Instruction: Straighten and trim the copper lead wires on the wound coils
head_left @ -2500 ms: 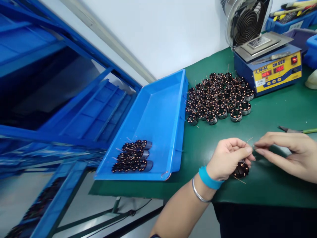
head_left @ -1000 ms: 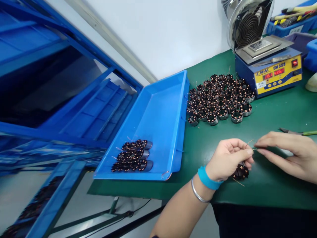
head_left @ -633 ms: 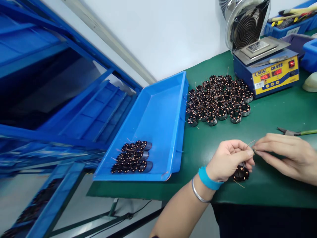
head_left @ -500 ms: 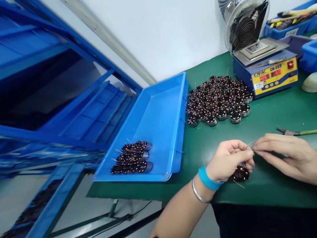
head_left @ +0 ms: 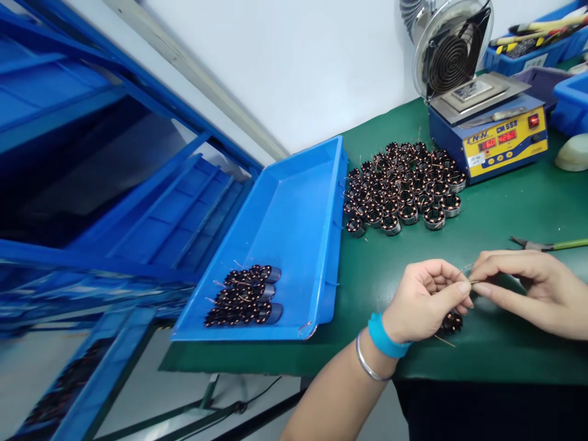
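My left hand (head_left: 425, 300), with a blue band and a silver bangle at the wrist, is closed in a pinch on thin copper wire (head_left: 467, 267). Below its fingers a small wound motor stator (head_left: 452, 322) shows black and copper, partly hidden by the hand, with one wire end sticking out toward the table edge. From the right, my right hand (head_left: 528, 288) pinches the wire between thumb and forefinger, its tips almost touching those of the left. Behind it lie green-handled cutting pliers (head_left: 549, 245).
Many wound stators (head_left: 404, 184) stand on the green table (head_left: 500, 211). A blue tray (head_left: 298, 239) at left holds rows of them. At the back are a blue and yellow solder pot (head_left: 505, 144), a round fan (head_left: 454, 55) and a blue tool bin (head_left: 528, 60). Blue racks (head_left: 151, 208) fill the left.
Both hands stay pinched on the wire. My right hand has curled its fingers slightly, and the stator is now more covered by my left hand. The view has shifted a little.
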Demonstrator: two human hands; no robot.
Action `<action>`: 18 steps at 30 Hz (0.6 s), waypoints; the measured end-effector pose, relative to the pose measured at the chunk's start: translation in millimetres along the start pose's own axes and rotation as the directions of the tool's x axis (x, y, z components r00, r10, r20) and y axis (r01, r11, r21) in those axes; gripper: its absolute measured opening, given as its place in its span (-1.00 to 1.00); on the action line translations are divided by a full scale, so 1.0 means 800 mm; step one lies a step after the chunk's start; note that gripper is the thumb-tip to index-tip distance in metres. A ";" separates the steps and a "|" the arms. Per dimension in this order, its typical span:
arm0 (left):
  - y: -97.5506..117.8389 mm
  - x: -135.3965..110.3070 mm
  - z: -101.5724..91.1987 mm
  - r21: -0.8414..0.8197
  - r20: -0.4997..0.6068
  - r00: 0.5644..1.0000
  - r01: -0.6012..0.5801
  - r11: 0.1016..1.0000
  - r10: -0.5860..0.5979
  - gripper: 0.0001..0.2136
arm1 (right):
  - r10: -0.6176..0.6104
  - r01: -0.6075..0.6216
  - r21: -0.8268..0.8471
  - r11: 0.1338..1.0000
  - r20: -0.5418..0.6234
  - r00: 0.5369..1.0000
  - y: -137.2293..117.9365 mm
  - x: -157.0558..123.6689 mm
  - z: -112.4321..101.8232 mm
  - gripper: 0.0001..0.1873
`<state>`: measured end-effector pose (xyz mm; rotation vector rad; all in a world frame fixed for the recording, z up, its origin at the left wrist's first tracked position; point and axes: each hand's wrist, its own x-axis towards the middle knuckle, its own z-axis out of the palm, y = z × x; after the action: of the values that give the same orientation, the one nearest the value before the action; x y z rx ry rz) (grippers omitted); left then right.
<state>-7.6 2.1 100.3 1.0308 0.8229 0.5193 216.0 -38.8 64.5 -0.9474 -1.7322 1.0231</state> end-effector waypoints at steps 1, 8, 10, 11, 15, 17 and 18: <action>0.000 -0.001 0.001 0.012 -0.001 1.000 0.003 1.000 -0.002 -0.45 | -0.039 0.039 -0.028 0.999 -0.013 0.999 0.000 0.000 0.000 -0.57; -0.003 -0.012 0.017 0.317 -0.129 0.953 -0.220 0.923 0.272 -0.60 | 0.344 -0.384 0.222 0.896 0.201 0.917 0.001 0.008 0.000 -0.15; -0.002 -0.011 0.015 0.246 -0.126 0.975 -0.145 0.958 0.180 -0.57 | 0.251 -0.267 0.112 0.957 0.136 0.958 0.003 0.007 -0.004 -0.30; -0.001 -0.009 0.012 0.185 -0.114 0.988 -0.086 0.979 0.108 -0.55 | 0.129 -0.128 -0.012 0.992 0.069 0.989 0.005 0.005 -0.006 -0.46; 0.002 -0.001 0.001 0.037 -0.056 0.997 0.049 0.998 -0.046 -0.46 | -0.447 0.391 -0.553 0.736 0.037 0.894 0.011 -0.005 -0.013 -0.90; 0.001 0.000 0.000 0.020 -0.037 0.997 0.062 0.998 -0.062 -0.46 | -0.519 0.451 -0.640 0.621 0.095 0.850 0.011 -0.009 -0.012 -0.81; 0.000 -0.001 0.001 0.023 -0.035 0.998 0.061 0.998 -0.060 -0.47 | -0.520 0.450 -0.644 0.619 0.094 0.849 0.010 -0.010 -0.010 -0.79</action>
<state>-7.3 1.2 101.1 1.0182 0.8898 0.4771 227.7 -41.1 56.9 -0.8237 -2.1350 -0.0210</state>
